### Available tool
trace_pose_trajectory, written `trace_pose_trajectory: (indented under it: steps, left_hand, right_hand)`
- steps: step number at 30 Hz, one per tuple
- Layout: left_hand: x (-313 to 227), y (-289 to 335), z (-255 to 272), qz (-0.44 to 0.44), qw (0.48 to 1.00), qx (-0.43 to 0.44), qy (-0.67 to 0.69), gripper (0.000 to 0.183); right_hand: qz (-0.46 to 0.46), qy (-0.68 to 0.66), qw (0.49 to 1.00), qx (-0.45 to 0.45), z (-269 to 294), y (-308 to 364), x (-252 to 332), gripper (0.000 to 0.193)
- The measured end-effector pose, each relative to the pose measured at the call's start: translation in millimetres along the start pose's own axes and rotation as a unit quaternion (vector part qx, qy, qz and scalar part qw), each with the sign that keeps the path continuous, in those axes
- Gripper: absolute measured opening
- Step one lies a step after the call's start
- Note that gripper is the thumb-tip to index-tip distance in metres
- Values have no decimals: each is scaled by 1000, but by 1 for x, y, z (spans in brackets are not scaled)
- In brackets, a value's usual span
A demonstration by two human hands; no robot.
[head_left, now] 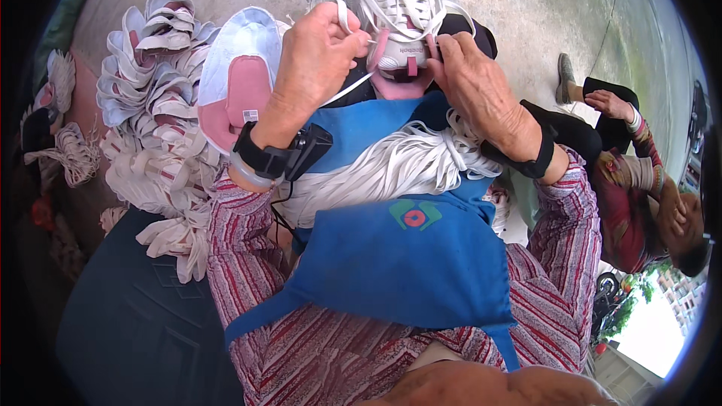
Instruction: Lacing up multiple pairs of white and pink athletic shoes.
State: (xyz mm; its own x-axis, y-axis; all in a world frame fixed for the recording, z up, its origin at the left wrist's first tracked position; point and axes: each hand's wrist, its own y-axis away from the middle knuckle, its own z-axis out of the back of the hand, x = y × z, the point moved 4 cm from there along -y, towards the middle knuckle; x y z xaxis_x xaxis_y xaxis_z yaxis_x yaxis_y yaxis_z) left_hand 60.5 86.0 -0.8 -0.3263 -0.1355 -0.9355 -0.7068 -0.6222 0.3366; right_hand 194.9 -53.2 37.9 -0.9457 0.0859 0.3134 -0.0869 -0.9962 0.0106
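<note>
In front of me lies a white and pink shoe upper (402,54), its tongue toward me and white laces threaded loosely across its front. My left hand (320,60) is closed at the shoe's left side, pinching a white shoelace (353,89) between thumb and fingers. On the opposite side, my right hand (481,86) grips the pink collar edge of the upper between thumb and fingers. A thick bundle of white shoelaces (398,162) lies across my lap, over a blue apron (406,263).
Left of me are a pale shoe upper with a pink sole side (248,94) and a tall pile of nested uppers (162,90). More laces (71,154) lie at the far left. Another person (628,203) sits at the right. A dark blue surface (143,323) is at lower left.
</note>
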Motion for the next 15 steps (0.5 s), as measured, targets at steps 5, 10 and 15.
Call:
trace_pose_trajectory:
  steps: [5,10,15]
  left_hand:
    - [3,-3,0,-11,999,9,46,13]
    - [6,-9,-2,-9,999,15,45,14]
    - [3,-12,-8,-64,998,-3,-13,15]
  right_hand:
    - [-37,-112,993,31,-3,-6,-15,26]
    - [-98,-5,995,-8,-1,1,-13,17]
    - [-2,-14,1000,2,-9,-1,-14,12]
